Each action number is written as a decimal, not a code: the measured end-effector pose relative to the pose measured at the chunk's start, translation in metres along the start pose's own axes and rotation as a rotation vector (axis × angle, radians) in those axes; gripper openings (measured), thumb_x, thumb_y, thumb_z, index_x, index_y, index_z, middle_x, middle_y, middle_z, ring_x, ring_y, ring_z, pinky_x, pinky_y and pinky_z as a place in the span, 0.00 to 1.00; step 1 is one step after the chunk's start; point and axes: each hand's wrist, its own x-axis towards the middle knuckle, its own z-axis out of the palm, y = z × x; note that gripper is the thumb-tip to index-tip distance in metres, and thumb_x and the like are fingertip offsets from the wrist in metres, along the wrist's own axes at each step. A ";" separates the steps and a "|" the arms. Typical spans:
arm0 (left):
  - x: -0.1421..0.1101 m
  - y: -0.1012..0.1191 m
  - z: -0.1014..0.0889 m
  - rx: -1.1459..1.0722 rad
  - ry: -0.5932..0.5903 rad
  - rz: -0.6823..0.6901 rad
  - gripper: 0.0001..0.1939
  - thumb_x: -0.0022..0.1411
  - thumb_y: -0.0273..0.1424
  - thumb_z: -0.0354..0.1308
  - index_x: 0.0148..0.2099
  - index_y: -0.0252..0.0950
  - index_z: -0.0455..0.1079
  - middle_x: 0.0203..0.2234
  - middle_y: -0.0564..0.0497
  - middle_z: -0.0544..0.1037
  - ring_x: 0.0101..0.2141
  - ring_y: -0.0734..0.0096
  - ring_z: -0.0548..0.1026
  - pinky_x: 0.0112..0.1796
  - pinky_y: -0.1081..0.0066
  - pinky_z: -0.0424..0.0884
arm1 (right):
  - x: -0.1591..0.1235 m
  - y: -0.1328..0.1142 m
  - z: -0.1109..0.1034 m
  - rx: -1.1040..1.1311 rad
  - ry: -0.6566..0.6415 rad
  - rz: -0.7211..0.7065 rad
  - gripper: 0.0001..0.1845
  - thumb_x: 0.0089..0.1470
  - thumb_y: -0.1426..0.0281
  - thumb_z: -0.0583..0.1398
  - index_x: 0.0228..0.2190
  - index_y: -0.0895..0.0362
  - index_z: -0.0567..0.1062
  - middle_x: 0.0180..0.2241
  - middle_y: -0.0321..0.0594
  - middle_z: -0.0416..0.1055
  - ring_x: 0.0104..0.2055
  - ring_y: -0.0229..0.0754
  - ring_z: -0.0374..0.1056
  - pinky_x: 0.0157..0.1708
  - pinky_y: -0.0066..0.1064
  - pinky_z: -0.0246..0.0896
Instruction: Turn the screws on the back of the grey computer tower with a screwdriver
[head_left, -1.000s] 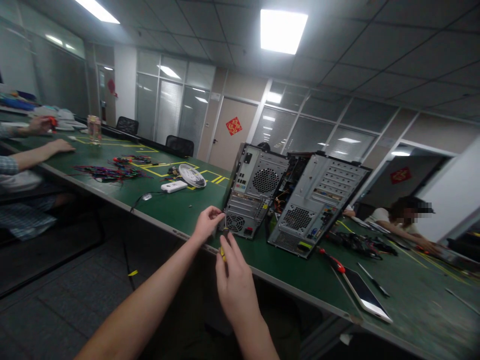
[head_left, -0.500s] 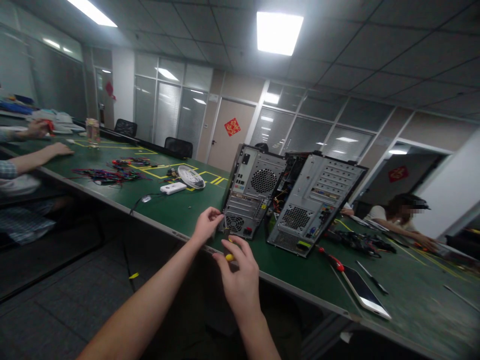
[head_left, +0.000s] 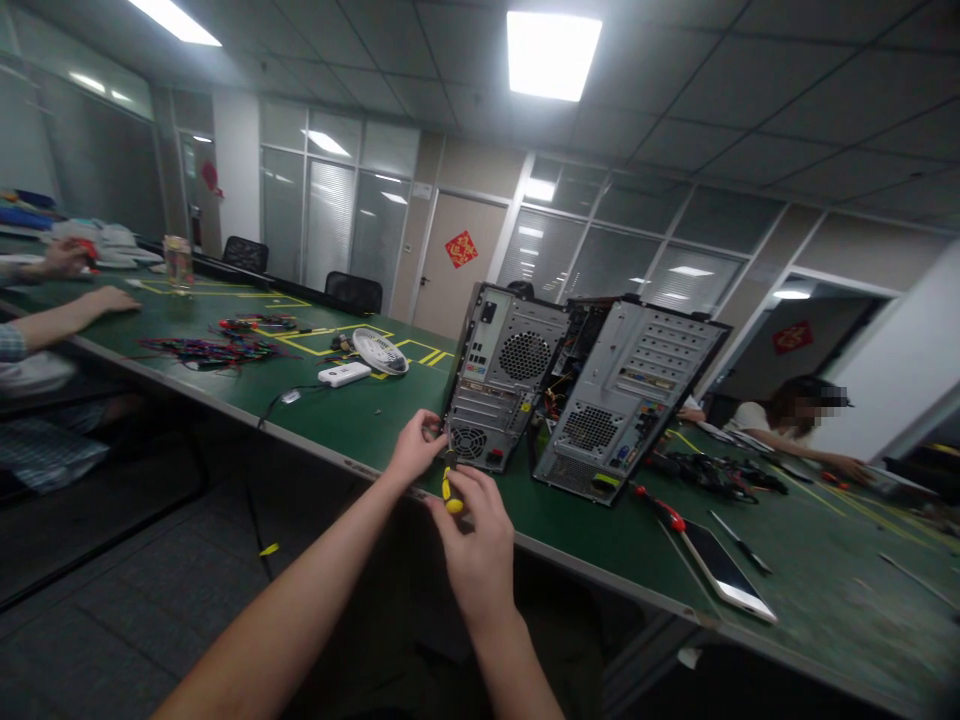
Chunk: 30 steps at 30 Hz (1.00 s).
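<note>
My right hand (head_left: 480, 540) has its fingers around the yellow and black handle of a screwdriver (head_left: 453, 496). The screwdriver points up toward the lower left corner of a computer case (head_left: 491, 400), whose back panel faces me. Whether its tip touches the case cannot be made out. Beside that corner, close to the screwdriver's shaft, my left hand (head_left: 412, 448) has its fingertips pinched together; what lies between them is too small to see. A second computer case (head_left: 626, 400) stands just to the right, also with its back toward me.
On the green table (head_left: 352, 425) lie a power strip (head_left: 345, 374), a round white fan-like part (head_left: 380, 351) and a heap of coloured cables (head_left: 210, 352). To the right are a phone (head_left: 727, 570), red-handled pliers (head_left: 667, 515) and black cables (head_left: 720, 475). Other people sit at both ends.
My right hand's fingers have shifted on the screwdriver, and more of its yellow handle shows. My left hand stays by the case corner. The view has tilted slightly.
</note>
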 end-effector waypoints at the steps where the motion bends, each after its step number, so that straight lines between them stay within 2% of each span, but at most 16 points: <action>1: 0.000 0.000 0.001 0.041 0.001 -0.002 0.18 0.50 0.35 0.70 0.41 0.38 0.70 0.32 0.55 0.75 0.23 0.77 0.68 0.29 0.72 0.65 | 0.000 -0.001 -0.001 -0.019 -0.003 -0.021 0.12 0.63 0.68 0.64 0.48 0.54 0.80 0.51 0.49 0.75 0.52 0.48 0.75 0.52 0.38 0.75; 7: 0.002 -0.002 0.002 0.201 -0.034 -0.040 0.18 0.55 0.35 0.68 0.47 0.37 0.69 0.34 0.54 0.76 0.24 0.76 0.70 0.30 0.72 0.67 | -0.005 -0.007 -0.003 -0.161 -0.053 -0.050 0.22 0.63 0.77 0.58 0.57 0.57 0.75 0.58 0.52 0.71 0.58 0.49 0.72 0.57 0.39 0.71; 10: 0.002 -0.002 0.001 0.243 -0.059 -0.039 0.18 0.57 0.36 0.67 0.47 0.37 0.69 0.35 0.52 0.77 0.25 0.75 0.70 0.30 0.72 0.68 | -0.006 -0.006 -0.001 -0.218 -0.077 -0.078 0.19 0.64 0.75 0.58 0.56 0.59 0.75 0.55 0.53 0.73 0.55 0.50 0.74 0.55 0.39 0.72; 15: 0.003 -0.002 0.001 0.325 -0.085 -0.033 0.16 0.60 0.37 0.66 0.47 0.37 0.69 0.36 0.49 0.78 0.30 0.71 0.74 0.35 0.70 0.70 | 0.000 -0.001 0.004 -0.243 -0.044 -0.084 0.13 0.62 0.71 0.63 0.49 0.59 0.77 0.49 0.51 0.75 0.48 0.49 0.76 0.50 0.38 0.74; 21: 0.014 0.000 0.007 0.483 -0.129 -0.065 0.15 0.63 0.37 0.64 0.48 0.36 0.69 0.40 0.44 0.80 0.39 0.64 0.78 0.41 0.67 0.71 | 0.009 0.009 0.005 -0.313 -0.050 -0.078 0.14 0.65 0.72 0.59 0.50 0.57 0.78 0.49 0.50 0.73 0.47 0.47 0.76 0.49 0.37 0.74; 26: 0.028 0.002 0.012 0.596 -0.230 -0.058 0.17 0.66 0.40 0.61 0.52 0.35 0.69 0.40 0.41 0.81 0.41 0.59 0.79 0.43 0.65 0.71 | 0.019 0.021 0.005 -0.409 0.000 -0.053 0.18 0.67 0.74 0.54 0.53 0.60 0.76 0.53 0.54 0.72 0.52 0.51 0.75 0.52 0.43 0.73; 30: 0.032 -0.001 0.018 0.653 -0.247 -0.052 0.18 0.68 0.43 0.57 0.52 0.36 0.69 0.43 0.40 0.81 0.42 0.57 0.79 0.42 0.65 0.70 | 0.022 0.026 0.008 -0.462 -0.036 -0.023 0.21 0.65 0.78 0.53 0.56 0.62 0.73 0.57 0.56 0.70 0.54 0.51 0.74 0.53 0.42 0.73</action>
